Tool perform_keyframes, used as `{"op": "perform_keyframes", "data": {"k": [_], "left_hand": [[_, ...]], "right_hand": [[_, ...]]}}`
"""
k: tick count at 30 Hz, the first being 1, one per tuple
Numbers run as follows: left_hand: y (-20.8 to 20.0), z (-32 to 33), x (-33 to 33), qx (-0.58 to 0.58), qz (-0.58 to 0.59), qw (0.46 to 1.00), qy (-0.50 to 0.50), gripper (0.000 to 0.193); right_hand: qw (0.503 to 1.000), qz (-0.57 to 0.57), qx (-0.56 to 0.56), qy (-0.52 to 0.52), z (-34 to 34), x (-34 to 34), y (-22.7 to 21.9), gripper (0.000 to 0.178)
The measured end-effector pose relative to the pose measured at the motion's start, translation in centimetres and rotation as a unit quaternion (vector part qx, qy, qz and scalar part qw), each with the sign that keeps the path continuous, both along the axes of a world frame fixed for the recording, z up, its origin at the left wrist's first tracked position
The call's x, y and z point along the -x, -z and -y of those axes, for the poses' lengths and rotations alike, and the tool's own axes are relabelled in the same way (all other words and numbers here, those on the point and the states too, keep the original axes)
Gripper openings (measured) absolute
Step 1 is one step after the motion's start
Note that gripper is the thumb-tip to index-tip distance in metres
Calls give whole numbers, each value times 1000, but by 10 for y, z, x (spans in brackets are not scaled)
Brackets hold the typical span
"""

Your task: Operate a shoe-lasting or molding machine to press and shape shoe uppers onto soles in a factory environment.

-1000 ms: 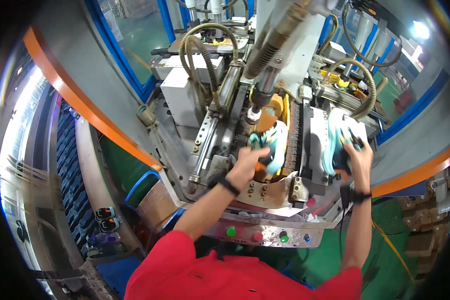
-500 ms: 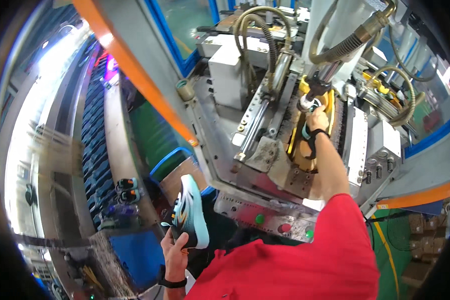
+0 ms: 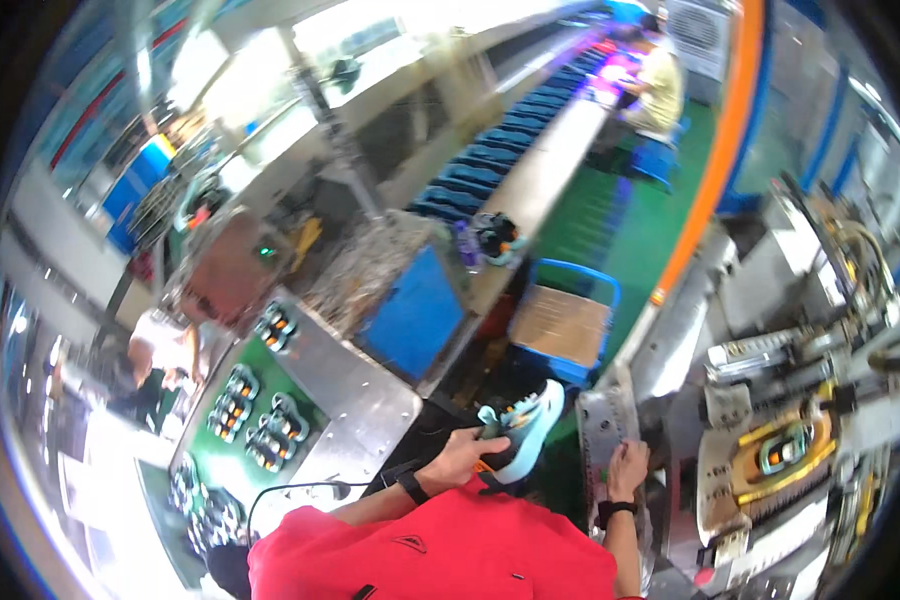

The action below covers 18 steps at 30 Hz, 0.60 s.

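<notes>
My left hand (image 3: 462,458) grips a sneaker (image 3: 535,432) by its heel collar. The shoe has a dark heel, a pale blue-white sole and orange accents, and its toe points up and to the right. My right hand (image 3: 628,468), its fingers curled, is at the metal front panel (image 3: 598,430) of the press machine, with no object visible in it. Farther right, another shoe (image 3: 785,452) sits inside the yellow-edged holder (image 3: 745,480) of the machine, its opening facing up.
Several sneakers (image 3: 275,440) stand on a green-topped table (image 3: 315,400) at the left. A blue cart (image 3: 560,318) stands ahead, beside a conveyor (image 3: 540,190) carrying dark soles. A seated person (image 3: 660,90) is far off; another person (image 3: 160,350) is at the left. An orange post (image 3: 715,170) rises by the machine.
My view has turned left, away from the machine. My right hand has left the shoe in the machine and come back to the front panel. My left hand still holds its sneaker.
</notes>
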<state>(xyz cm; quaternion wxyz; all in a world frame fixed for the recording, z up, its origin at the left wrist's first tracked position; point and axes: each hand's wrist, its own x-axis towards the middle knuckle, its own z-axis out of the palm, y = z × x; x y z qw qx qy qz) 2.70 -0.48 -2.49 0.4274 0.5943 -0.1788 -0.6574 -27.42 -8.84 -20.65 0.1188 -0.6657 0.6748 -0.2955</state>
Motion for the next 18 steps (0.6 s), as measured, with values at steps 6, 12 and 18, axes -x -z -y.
{"op": "perform_keyframes", "data": {"k": [6, 12, 18], "left_hand": [[42, -60, -50, 6, -52, 985, -165, 32], [80, -110, -143, -41, 0, 925, -377, 29], [180, -149, -295, -118, 120, 830, -531, 35]], "right_hand": [[998, -4, 32, -53, 4, 14, 50, 13], [997, -55, 41, 20, 27, -35, -18, 11], [932, 235, 136, -240, 146, -208, -183, 19]]}}
